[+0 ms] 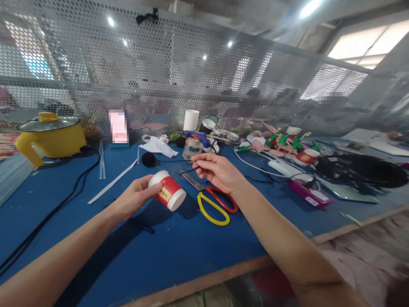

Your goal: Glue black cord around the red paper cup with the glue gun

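My left hand (140, 194) grips a red and white paper cup (168, 192), tilted on its side with its base toward the right. My right hand (214, 170) pinches a thin black cord (188, 171) between thumb and fingers, a little above the table. Below the right hand lies a pair of scissors (214, 204) with one red and one yellow handle, blades toward the back. A black ball (148, 160) rests behind the cup, and a thin dark line runs from it toward my right hand.
A yellow electric pot (53, 136) stands at the back left. A blue glue gun (198, 137) lies by a clear jar (192, 149) and stacked white cups (191, 120). On the right are a purple power strip (309, 194) and a black coil (367, 169). Perforated metal (191, 72) rises behind.
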`<action>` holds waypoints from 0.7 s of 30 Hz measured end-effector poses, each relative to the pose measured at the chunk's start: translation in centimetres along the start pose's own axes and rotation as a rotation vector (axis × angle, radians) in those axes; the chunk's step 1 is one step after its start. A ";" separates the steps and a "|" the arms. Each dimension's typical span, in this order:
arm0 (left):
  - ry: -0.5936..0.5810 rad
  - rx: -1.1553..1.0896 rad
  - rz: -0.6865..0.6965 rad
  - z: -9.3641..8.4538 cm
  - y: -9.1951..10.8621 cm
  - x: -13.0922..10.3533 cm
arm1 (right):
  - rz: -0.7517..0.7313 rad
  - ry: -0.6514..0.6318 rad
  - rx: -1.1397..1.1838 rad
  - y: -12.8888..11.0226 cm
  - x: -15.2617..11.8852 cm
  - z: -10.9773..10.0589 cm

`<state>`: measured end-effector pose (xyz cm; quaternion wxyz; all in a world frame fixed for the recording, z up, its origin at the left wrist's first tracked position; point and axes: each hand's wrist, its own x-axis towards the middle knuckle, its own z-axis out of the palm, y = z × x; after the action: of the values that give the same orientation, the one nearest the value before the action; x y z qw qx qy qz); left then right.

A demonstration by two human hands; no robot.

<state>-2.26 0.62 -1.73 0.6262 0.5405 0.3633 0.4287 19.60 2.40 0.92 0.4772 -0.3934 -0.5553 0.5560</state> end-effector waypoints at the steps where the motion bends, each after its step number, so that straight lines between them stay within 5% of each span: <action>1: -0.032 0.015 -0.014 0.1 -0.2 0.0 | 0.003 -0.010 0.081 -0.1 -0.2 0.0; 5: -0.116 0.091 -0.053 0.4 -0.8 0.1 | -0.003 -0.063 0.064 0.4 -1.0 0.5; 11: -0.154 0.304 -0.005 -0.1 -0.7 0.2 | -0.094 0.033 -0.241 1.8 -1.1 0.1; 17: -0.092 0.636 0.262 -0.8 -1.0 0.3 | -0.323 0.138 -0.485 1.5 -1.5 0.3; 21: -0.145 1.000 0.408 -1.0 -0.7 0.2 | -0.166 -0.007 -0.307 1.3 -2.0 0.9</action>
<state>-2.98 1.14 -2.52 0.2204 0.8602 0.3663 0.2780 19.12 0.35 -0.54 0.4540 -0.4125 -0.6660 0.4246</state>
